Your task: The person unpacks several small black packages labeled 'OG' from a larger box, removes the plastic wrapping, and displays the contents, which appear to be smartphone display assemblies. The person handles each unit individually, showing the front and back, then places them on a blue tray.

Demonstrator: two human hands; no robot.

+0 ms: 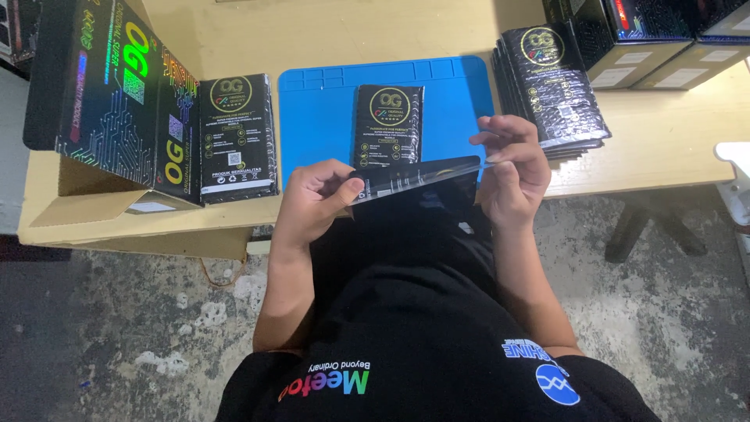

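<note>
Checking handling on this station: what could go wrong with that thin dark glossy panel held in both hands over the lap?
1. The thin dark glossy panel is pinched only at its ends by the left hand and right hand, off the blue rubber mat; a slip likely drops it onto the concrete floor.
2. Bare fingertips may smudge its surface.

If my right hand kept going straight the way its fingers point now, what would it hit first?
The right hand points its fingers leftward along the dark flat panel it pinches, so it would probably meet the left hand gripping the other end first. Depth is hard to judge.
</note>
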